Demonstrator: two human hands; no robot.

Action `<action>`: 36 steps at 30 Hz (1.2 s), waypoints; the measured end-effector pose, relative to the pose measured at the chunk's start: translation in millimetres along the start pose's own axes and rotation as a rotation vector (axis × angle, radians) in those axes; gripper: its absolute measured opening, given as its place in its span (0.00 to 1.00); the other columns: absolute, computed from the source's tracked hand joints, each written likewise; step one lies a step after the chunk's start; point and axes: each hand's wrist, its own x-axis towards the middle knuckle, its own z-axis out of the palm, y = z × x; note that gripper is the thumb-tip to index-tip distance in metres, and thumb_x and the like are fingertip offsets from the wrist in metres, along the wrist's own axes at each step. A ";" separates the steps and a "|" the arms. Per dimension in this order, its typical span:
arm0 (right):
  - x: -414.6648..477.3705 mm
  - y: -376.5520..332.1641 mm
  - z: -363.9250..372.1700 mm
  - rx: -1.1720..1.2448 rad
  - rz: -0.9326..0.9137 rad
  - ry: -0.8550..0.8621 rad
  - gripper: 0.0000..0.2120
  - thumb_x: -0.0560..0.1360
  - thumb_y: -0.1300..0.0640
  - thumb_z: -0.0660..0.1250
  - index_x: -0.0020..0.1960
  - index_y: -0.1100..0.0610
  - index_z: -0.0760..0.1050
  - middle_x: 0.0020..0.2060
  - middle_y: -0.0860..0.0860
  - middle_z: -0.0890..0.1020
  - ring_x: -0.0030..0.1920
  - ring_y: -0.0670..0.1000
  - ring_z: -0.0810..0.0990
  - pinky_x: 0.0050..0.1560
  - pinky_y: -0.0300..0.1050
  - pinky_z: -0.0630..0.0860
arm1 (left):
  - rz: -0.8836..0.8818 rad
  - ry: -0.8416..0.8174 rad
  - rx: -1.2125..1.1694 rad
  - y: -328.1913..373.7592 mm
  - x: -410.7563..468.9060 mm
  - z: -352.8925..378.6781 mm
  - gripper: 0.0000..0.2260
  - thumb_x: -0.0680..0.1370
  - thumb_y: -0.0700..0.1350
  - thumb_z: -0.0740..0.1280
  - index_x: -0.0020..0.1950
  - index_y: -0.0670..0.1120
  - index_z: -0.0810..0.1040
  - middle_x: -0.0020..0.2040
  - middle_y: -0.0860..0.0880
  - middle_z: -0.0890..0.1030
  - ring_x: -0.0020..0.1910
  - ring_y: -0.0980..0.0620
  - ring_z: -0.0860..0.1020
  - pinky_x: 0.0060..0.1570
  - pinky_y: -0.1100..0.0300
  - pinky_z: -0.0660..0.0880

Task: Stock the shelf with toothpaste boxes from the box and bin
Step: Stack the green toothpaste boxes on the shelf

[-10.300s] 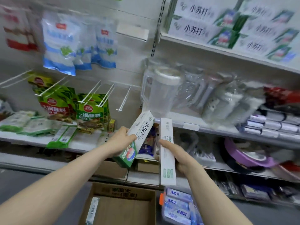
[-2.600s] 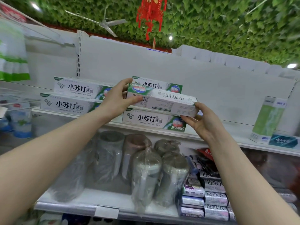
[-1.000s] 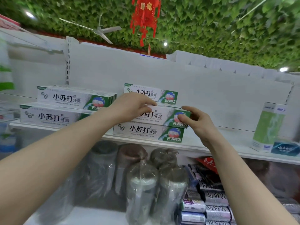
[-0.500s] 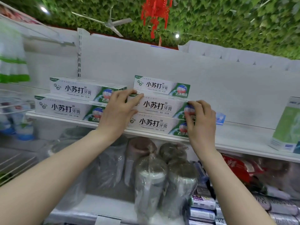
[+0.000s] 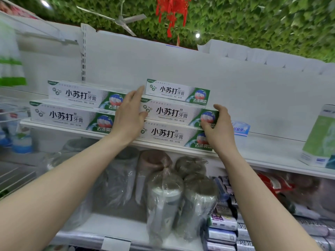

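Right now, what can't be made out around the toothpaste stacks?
Head view only.
Middle toothpaste box: left end behind the left hand, right end behind the right hand.
Small blue box: partly hidden by the right hand, label blurred.
Green carton: cut by the right edge.

Bare left hand (image 5: 126, 118), right hand (image 5: 217, 129), forearms (image 5: 76, 185).

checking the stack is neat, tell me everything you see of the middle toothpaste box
The middle toothpaste box is a white carton, black Chinese lettering, green end picturing teeth. It lies flat, label outward, between the top box and bottom box on the shelf. The left hand presses its left end; the right hand grips its right end.
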 end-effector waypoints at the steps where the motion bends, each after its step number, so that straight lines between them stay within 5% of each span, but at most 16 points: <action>1: -1.2 0.5 1.1 0.068 0.061 -0.032 0.26 0.80 0.57 0.65 0.75 0.50 0.60 0.59 0.47 0.74 0.45 0.50 0.83 0.40 0.44 0.83 | -0.044 -0.049 -0.029 -0.2 0.6 0.1 0.31 0.79 0.39 0.64 0.79 0.48 0.54 0.73 0.45 0.68 0.69 0.45 0.69 0.66 0.54 0.65; 4: -2.1 5.1 5.5 0.121 0.126 -0.070 0.31 0.81 0.55 0.62 0.79 0.47 0.51 0.54 0.44 0.76 0.38 0.52 0.84 0.31 0.38 0.79 | -0.131 -0.122 -0.039 -0.2 -1.7 3.5 0.29 0.82 0.41 0.59 0.80 0.46 0.47 0.69 0.42 0.73 0.65 0.41 0.72 0.63 0.51 0.68; 7: -1.2 10.0 13.7 0.123 0.147 -0.018 0.28 0.81 0.53 0.62 0.77 0.51 0.54 0.53 0.44 0.76 0.42 0.52 0.84 0.38 0.44 0.82 | -0.160 -0.090 -0.047 -0.7 -2.2 8.5 0.26 0.83 0.40 0.55 0.80 0.43 0.49 0.68 0.41 0.74 0.65 0.41 0.72 0.63 0.52 0.68; 11: 3.0 17.1 19.2 0.059 0.115 0.012 0.12 0.81 0.49 0.60 0.62 0.52 0.65 0.52 0.49 0.80 0.41 0.53 0.84 0.43 0.51 0.83 | -0.196 -0.048 -0.132 -5.4 -0.6 16.8 0.20 0.83 0.39 0.54 0.75 0.45 0.62 0.62 0.45 0.77 0.60 0.45 0.75 0.54 0.59 0.68; 16: 4.1 18.5 25.1 -0.024 0.055 0.042 0.14 0.81 0.47 0.59 0.62 0.53 0.65 0.53 0.51 0.80 0.47 0.56 0.83 0.51 0.58 0.80 | -0.191 -0.016 -0.140 -8.5 -0.2 19.3 0.15 0.83 0.39 0.54 0.69 0.45 0.68 0.57 0.47 0.79 0.52 0.50 0.74 0.50 0.57 0.70; 22: 2.9 16.5 26.1 -0.052 0.038 0.059 0.15 0.82 0.49 0.58 0.65 0.56 0.64 0.56 0.52 0.79 0.50 0.54 0.80 0.54 0.57 0.78 | -0.215 -0.071 -0.076 -1.5 -1.5 15.2 0.22 0.83 0.37 0.54 0.78 0.43 0.56 0.63 0.42 0.76 0.61 0.43 0.74 0.59 0.53 0.70; 25: 0.1 17.5 27.9 -0.062 0.031 0.066 0.24 0.82 0.47 0.57 0.73 0.56 0.58 0.62 0.53 0.77 0.56 0.56 0.79 0.58 0.58 0.77 | -0.223 -0.085 -0.061 3.1 -7.4 12.4 0.25 0.84 0.39 0.53 0.80 0.42 0.48 0.68 0.41 0.73 0.65 0.43 0.72 0.59 0.56 0.68; 29: -11.6 16.4 29.9 -0.157 -0.100 0.191 0.31 0.83 0.48 0.56 0.79 0.60 0.50 0.76 0.56 0.61 0.75 0.55 0.60 0.74 0.56 0.61 | -0.142 -0.029 -0.046 4.0 -22.8 11.7 0.26 0.84 0.42 0.53 0.79 0.42 0.46 0.78 0.43 0.59 0.75 0.46 0.60 0.71 0.59 0.57; 32: -30.6 12.9 36.4 -0.198 -0.264 0.306 0.29 0.82 0.53 0.57 0.78 0.63 0.54 0.76 0.59 0.61 0.77 0.56 0.57 0.76 0.52 0.55 | -0.041 0.020 -0.028 -0.4 -42.1 4.7 0.26 0.83 0.42 0.55 0.79 0.43 0.49 0.80 0.48 0.52 0.78 0.53 0.51 0.72 0.66 0.46; 36: -73.2 1.6 65.2 -0.217 -0.417 0.310 0.26 0.79 0.59 0.61 0.75 0.65 0.61 0.74 0.62 0.63 0.76 0.59 0.59 0.76 0.52 0.55 | 0.101 0.049 -0.021 -23.7 -75.2 -20.7 0.22 0.81 0.41 0.61 0.76 0.44 0.63 0.74 0.48 0.68 0.73 0.53 0.64 0.72 0.65 0.58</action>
